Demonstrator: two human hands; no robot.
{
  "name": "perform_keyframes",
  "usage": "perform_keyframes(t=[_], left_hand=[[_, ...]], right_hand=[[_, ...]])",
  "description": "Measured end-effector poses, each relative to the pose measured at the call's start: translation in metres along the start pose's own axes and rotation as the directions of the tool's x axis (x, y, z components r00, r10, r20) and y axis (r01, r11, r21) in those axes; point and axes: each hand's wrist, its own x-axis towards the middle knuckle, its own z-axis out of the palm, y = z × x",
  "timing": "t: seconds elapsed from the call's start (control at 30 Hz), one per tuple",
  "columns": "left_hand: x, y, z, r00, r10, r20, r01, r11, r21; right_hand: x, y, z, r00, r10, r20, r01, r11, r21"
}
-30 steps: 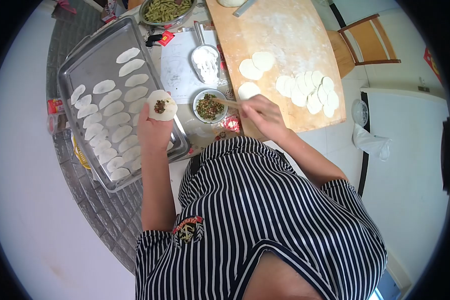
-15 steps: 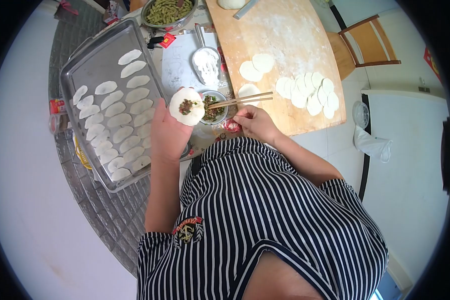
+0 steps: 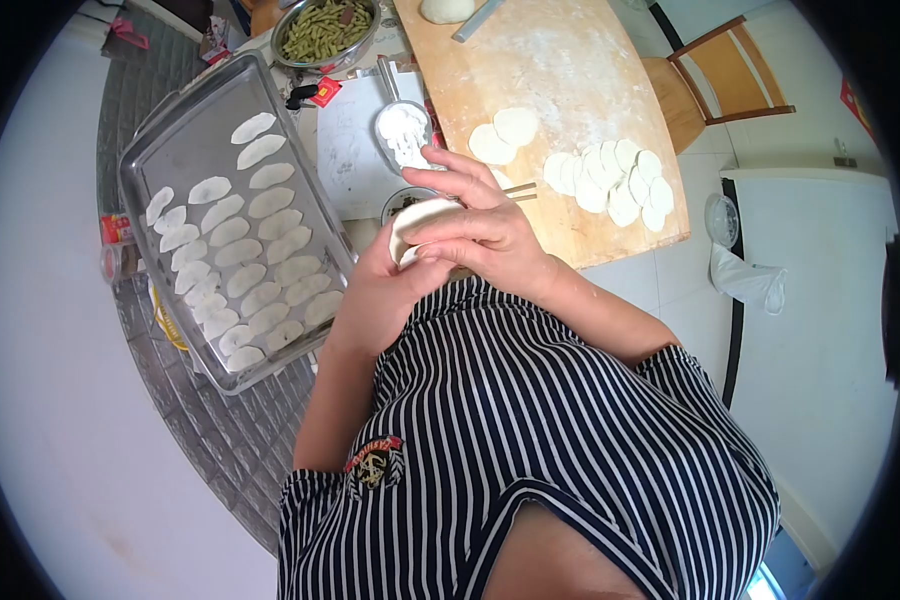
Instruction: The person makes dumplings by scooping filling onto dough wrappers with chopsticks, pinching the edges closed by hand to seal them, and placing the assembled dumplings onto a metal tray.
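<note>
A round dumpling wrapper (image 3: 413, 218), now curved upward at its edges, is held between both hands in front of my waist. My left hand (image 3: 375, 295) cradles it from below and the left. From the right, my right hand (image 3: 490, 228) pinches the wrapper's near edge with thumb and finger, its other fingers stretched out above. The filling inside is hidden by the fingers. Just behind the hands is the filling bowl (image 3: 392, 207), mostly covered, with the tips of chopsticks (image 3: 523, 187) showing to the right.
On the left, a metal tray (image 3: 322, 232) holds rows of folded dumplings (image 3: 238, 253). A floured wooden board (image 3: 560, 70) carries overlapping wrappers (image 3: 610, 178), two more wrappers (image 3: 503, 135) and a dough lump (image 3: 448, 8). A flour scoop (image 3: 404, 130) and a bowl of green pods (image 3: 325, 35) stand between.
My right hand has moved left from beside the bowl and chopsticks onto the wrapper. My left hand has shifted right and slightly down, and the flat wrapper with filling is now bent up.
</note>
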Motion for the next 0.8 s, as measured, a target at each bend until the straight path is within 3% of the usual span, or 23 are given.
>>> perform_keyframes(t=[0.07,0.17,0.23,0.3,0.37,0.43,0.47,0.5,0.57,0.63,0.73,0.77,0.8], left_hand=[[-0.007,0.002,0.001,1.000,0.012,-0.011,-0.011,0.996,0.083],[-0.015,0.015,0.003,0.999,0.049,-0.017,-0.043,0.959,0.281],[-0.022,0.021,0.004,0.999,0.038,0.007,-0.038,0.930,0.365],[-0.026,0.024,0.009,0.996,0.090,0.004,-0.086,0.935,0.345],[-0.029,0.032,0.014,0.986,0.160,0.038,-0.163,0.911,0.379],[-0.029,0.028,0.009,0.981,0.187,0.044,-0.192,0.930,0.314],[-0.026,0.022,0.002,0.950,0.276,0.147,-0.306,0.916,0.259],[-0.022,0.018,-0.004,0.899,0.363,0.244,-0.412,0.891,0.193],[-0.018,0.016,-0.010,0.868,0.434,0.242,-0.488,0.836,0.249],[-0.018,0.021,-0.015,0.764,0.534,0.363,-0.645,0.641,0.415],[-0.020,0.013,-0.010,0.750,0.620,0.231,-0.657,0.656,0.370],[-0.021,0.012,-0.003,0.749,0.621,0.232,-0.659,0.656,0.369],[-0.021,0.017,0.010,0.780,0.613,0.124,-0.622,0.737,0.266]], right_hand=[[0.005,-0.007,0.003,0.997,-0.034,-0.064,0.035,0.999,0.014],[0.010,-0.017,-0.005,0.992,-0.127,-0.021,0.125,0.990,-0.064],[0.014,-0.033,-0.005,0.994,-0.102,-0.049,0.100,0.994,-0.049],[0.017,-0.041,-0.004,0.981,-0.096,-0.169,0.102,0.994,0.033],[0.019,-0.044,-0.009,0.975,-0.177,-0.132,0.180,0.984,0.008],[0.019,-0.049,-0.008,0.983,-0.120,-0.137,0.149,0.964,0.220],[0.021,-0.055,-0.008,0.985,-0.088,-0.147,0.130,0.944,0.302],[0.023,-0.058,-0.009,0.985,-0.090,-0.148,0.131,0.944,0.302],[0.025,-0.062,-0.009,0.987,-0.123,-0.107,0.156,0.902,0.402],[0.023,-0.059,-0.007,0.994,-0.100,-0.050,0.111,0.903,0.416],[0.020,-0.048,0.002,0.977,-0.206,0.060,0.154,0.869,0.471],[0.020,-0.055,0.009,0.996,-0.047,0.078,-0.008,0.809,0.587],[0.020,-0.061,0.013,0.987,0.113,0.119,-0.164,0.707,0.688]])
